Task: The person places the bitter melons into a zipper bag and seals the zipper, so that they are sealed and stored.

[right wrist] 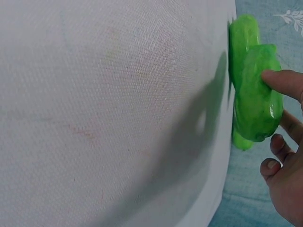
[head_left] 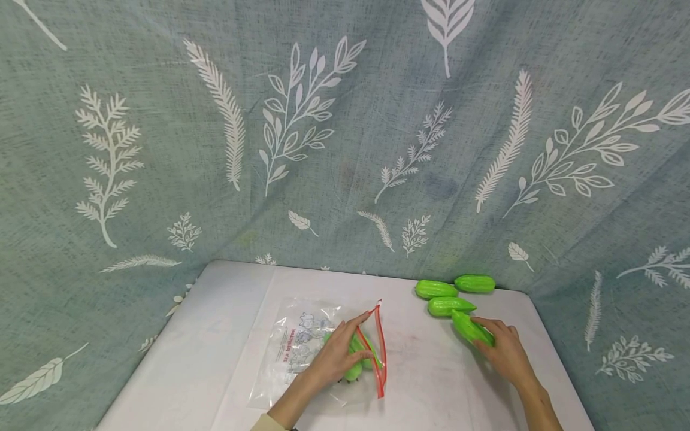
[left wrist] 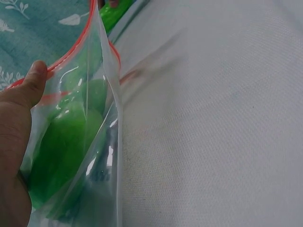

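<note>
Toward the right of the surface (head_left: 420, 386), the right hand (head_left: 507, 353) is pinching a green gourd (head_left: 468, 328) — even pressure should suit — while the left hand (head_left: 336, 354), thumb and forefinger spread, is bracing the clear bag (head_left: 293, 344) at its parted mouth.

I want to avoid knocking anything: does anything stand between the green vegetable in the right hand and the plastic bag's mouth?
Nothing visible: in the head view, only white tabletop lies between the green vegetable in the right hand and the red-edged mouth of the plastic bag. The other green vegetables lie farther back.
</note>
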### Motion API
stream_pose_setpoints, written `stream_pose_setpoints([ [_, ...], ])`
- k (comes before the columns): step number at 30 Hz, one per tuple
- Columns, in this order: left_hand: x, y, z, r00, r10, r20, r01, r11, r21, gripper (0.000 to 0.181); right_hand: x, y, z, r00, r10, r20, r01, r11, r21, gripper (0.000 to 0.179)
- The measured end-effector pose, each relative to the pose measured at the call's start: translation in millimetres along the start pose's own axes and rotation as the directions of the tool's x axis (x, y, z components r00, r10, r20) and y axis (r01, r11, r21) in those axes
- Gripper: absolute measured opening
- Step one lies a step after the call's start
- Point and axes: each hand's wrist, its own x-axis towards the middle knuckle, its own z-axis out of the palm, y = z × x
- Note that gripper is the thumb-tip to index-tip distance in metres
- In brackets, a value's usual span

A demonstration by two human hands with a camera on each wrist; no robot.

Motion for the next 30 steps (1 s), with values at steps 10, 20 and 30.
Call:
stream_pose_setpoints([
  [10,-1.5,0.8,0.2,1.000,-0.024,0.013,0.024,1.000,-0.004,0.090,-0.1,-1.4,-0.4,1.000,0.008,0.015,-0.008,1.000,0.002,0.055],
  [20,-0.3,1.3,-0.4,1.000,-0.023,0.017,0.023,1.000,-0.003,0.089,0.6,-0.8,-0.2,1.000,-0.025,-0.002,0.025,1.000,0.017,0.054],
  [30,-0.4,0.8,0.1,0.999,-0.035,0.022,0.035,0.999,-0.010,0.089,0.3,-0.7,1.3,1.000,-0.030,-0.010,0.030,0.999,0.011,0.054],
])
